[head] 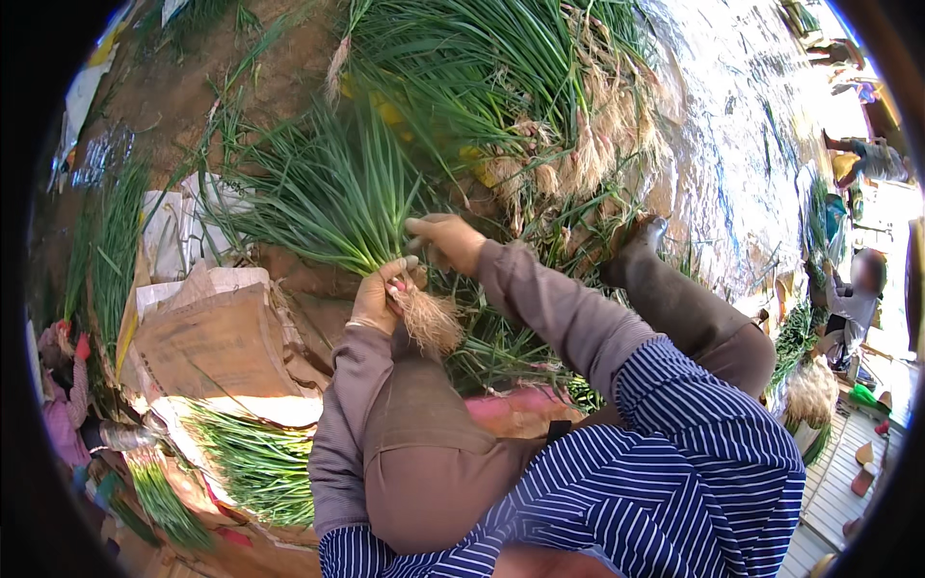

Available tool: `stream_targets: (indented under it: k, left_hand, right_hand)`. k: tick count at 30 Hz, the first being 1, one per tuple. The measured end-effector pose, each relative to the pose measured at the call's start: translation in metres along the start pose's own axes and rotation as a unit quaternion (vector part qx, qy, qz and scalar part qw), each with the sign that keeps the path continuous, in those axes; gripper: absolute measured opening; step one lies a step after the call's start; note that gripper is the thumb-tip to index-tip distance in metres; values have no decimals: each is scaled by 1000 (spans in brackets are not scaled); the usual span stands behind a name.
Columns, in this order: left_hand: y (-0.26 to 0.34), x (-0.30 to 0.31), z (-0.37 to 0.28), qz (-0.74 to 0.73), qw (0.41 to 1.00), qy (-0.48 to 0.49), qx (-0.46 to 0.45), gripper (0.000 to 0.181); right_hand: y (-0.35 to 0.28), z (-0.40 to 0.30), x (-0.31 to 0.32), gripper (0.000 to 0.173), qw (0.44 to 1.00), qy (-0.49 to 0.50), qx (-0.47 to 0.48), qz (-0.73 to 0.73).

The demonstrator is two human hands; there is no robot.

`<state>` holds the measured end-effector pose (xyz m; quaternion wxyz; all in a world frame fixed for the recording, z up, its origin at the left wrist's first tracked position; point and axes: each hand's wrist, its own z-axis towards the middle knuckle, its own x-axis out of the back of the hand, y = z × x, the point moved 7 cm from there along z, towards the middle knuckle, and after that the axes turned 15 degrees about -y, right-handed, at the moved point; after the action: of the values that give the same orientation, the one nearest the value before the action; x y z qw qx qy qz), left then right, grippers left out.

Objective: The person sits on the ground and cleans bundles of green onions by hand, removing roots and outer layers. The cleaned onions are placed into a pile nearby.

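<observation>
In my left hand (377, 298) is a bunch of spring onions (365, 209), gripped around its pale stems just above the roots. The green leaves fan up and to the left, while the tangled roots (431, 318) hang over my left knee. Beside the bunch, my right hand (449, 240) has its fingers apart, with the tips at the edge of the leaves. I see nothing held in it. Both hands have greyish fingertips. A large heap of spring onions (498, 65) lies ahead, its roots (589, 144) pointing right.
Flattened brown sacks (209, 343) lie at left, near more spring onions (253, 462). Loose leaves (498, 354) litter the ground between my legs. Shiny wet sheeting (737, 144) spreads at right. One person (856, 311) sits far right; another person (69, 412) works at far left.
</observation>
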<state>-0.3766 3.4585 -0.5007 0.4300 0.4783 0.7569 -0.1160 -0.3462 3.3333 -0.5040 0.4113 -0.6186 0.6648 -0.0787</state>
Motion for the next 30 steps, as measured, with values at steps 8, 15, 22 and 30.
stream_targets:
  k: [8, 15, 22, 30]
  left_hand:
    - [7, 18, -2, 13, 997, 69, -46, 14]
    - [45, -7, -26, 92, 982, 43, -162, 14]
    - [11, 3, 1, -63, 995, -53, -56, 24]
    - [2, 13, 16, -39, 999, -37, -7, 13]
  right_hand:
    - [1, -26, -28, 12, 977, 23, 187, 102]
    - [5, -34, 24, 25, 956, -42, -57, -285]
    - [-40, 11, 95, 21, 817, 180, 0, -548]
    - [-26, -16, 7, 23, 861, -35, 207, -464]
